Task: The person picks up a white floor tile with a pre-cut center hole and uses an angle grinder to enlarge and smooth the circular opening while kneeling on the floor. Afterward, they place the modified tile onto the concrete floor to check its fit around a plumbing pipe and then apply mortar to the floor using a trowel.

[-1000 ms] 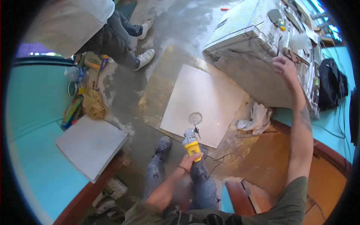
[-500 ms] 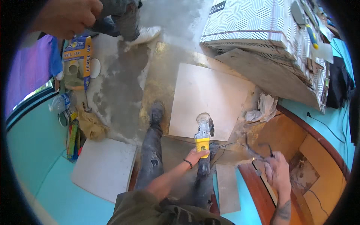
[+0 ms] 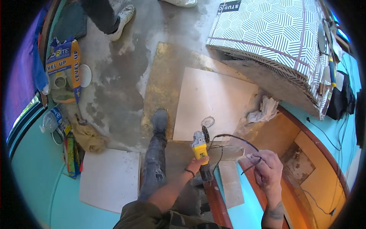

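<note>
My left hand [image 3: 197, 166] is closed around the body of a yellow and grey angle grinder [image 3: 199, 150]. Its dark disc [image 3: 205, 134] faces right, close to the near edge of a large pale tile [image 3: 215, 95]. On that tile, just beyond the disc, is a round patch [image 3: 207, 122]; I cannot tell if it is cut through. My right hand [image 3: 267, 168] pinches a black power cord [image 3: 239, 138], which loops over toward the grinder. A narrow grey tile strip [image 3: 231, 183] lies between my two arms.
At the right stands a large patterned box stack [image 3: 263, 34] with hand tools on top. A crumpled cloth [image 3: 264, 110] lies beside the tile. Along the left are a bag [image 3: 64, 70], a plastic bottle [image 3: 50, 120] and another white tile [image 3: 110, 179]. A co-worker's shoe [image 3: 124, 21] shows at the top.
The grinder has come back toward me and tilted, uncovering the round patch. My right hand has moved left with the cord. A co-worker's hand at the top left has gone from view.
</note>
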The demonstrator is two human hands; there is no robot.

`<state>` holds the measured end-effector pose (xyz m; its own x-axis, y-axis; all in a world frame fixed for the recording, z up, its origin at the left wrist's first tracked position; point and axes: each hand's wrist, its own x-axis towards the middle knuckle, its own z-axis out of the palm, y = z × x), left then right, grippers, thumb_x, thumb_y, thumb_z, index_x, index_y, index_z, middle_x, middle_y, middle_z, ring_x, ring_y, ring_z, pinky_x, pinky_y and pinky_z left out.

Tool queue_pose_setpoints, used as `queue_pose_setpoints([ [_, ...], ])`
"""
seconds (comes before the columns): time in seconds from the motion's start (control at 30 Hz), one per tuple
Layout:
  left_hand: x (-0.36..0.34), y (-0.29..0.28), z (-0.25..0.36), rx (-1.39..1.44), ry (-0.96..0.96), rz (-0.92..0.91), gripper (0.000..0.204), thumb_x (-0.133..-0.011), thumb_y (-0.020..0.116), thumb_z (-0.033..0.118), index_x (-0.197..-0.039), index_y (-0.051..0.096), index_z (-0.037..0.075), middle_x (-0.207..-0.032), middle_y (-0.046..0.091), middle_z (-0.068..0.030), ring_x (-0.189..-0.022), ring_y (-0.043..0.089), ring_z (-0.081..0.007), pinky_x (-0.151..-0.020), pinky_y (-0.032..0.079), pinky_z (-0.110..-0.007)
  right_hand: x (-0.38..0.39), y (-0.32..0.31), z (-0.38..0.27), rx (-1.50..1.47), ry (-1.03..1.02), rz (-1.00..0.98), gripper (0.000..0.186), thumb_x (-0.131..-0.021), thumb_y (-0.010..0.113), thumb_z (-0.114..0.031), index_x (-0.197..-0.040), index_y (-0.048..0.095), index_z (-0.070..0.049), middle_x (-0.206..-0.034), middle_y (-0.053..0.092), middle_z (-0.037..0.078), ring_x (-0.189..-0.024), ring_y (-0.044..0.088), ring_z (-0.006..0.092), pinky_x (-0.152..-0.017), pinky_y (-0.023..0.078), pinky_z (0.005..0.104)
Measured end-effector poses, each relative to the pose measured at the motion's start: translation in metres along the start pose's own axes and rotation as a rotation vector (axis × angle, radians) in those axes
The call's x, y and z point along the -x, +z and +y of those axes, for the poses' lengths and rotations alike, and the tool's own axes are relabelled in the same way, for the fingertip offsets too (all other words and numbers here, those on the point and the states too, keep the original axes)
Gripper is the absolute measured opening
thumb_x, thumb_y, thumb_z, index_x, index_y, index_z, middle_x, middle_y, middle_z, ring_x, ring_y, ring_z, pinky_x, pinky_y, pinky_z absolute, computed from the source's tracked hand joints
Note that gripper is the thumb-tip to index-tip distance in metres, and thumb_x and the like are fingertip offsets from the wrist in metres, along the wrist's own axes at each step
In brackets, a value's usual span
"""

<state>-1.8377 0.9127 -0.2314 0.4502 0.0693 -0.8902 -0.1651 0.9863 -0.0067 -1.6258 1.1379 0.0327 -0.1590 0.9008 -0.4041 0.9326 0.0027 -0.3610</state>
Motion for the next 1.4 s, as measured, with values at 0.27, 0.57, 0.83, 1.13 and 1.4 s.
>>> queue_pose_setpoints([
  [0.27,-0.005,0.005,-0.028,-0.236,0.049,0.074,0.038,-0.083,0.072,0.038,-0.101,0.069,0.004,-0.095,0.070,-0.0045,-0.086,0.066,-0.0147,-0.077,0.051,-0.030,0.043,0.004,-0.001,-0.266,0.125,0.210,0.019,-0.085,0.058,0.010,-0.082,0.046,-0.004,-0.099,0.068,0.015,-0.094,0.066,0.0290,-0.084,0.053,0.0373],
  [0.57,-0.028,0.010,-0.093,-0.366,0.307,0.030,0.037,-0.086,0.070,0.036,-0.104,0.067,0.004,-0.096,0.068,-0.0047,-0.086,0.063,-0.0131,-0.078,0.050,-0.029,0.115,0.018,0.027,-0.635,0.052,0.627,0.020,-0.087,0.062,0.005,-0.106,0.061,-0.002,-0.096,0.068,0.010,-0.091,0.066,0.0155,-0.083,0.052,0.0287],
  [0.83,-0.039,0.047,-0.171,-0.232,0.527,-0.015,0.033,-0.088,0.068,0.026,-0.112,0.062,0.003,-0.097,0.065,-0.0034,-0.090,0.062,-0.0139,-0.081,0.049,-0.030,0.224,0.033,0.016,-0.865,-0.528,0.663,0.035,-0.084,0.064,0.008,-0.116,0.052,0.003,-0.100,0.067,0.014,-0.086,0.068,0.0218,-0.081,0.057,0.0324],
  [1.13,-0.159,0.028,-0.207,-0.178,0.535,-0.183,0.022,-0.091,0.062,0.022,-0.106,0.056,0.006,-0.094,0.058,-0.0003,-0.085,0.058,-0.0153,-0.078,0.048,-0.034,0.282,0.174,0.060,-0.855,-0.365,0.763,0.027,-0.081,0.064,0.009,-0.106,0.058,0.002,-0.093,0.067,0.015,-0.084,0.069,0.0237,-0.077,0.058,0.0314],
  [1.4,-0.272,-0.006,-0.152,-0.326,0.810,-0.299,0.034,-0.089,0.068,0.026,-0.114,0.057,0.005,-0.110,0.061,-0.0032,-0.100,0.058,-0.0153,-0.089,0.048,-0.032,0.266,0.332,0.102,-0.772,-0.319,0.756,0.026,-0.085,0.063,0.011,-0.110,0.060,0.003,-0.101,0.065,0.014,-0.094,0.067,0.0219,-0.081,0.057,0.0330],
])
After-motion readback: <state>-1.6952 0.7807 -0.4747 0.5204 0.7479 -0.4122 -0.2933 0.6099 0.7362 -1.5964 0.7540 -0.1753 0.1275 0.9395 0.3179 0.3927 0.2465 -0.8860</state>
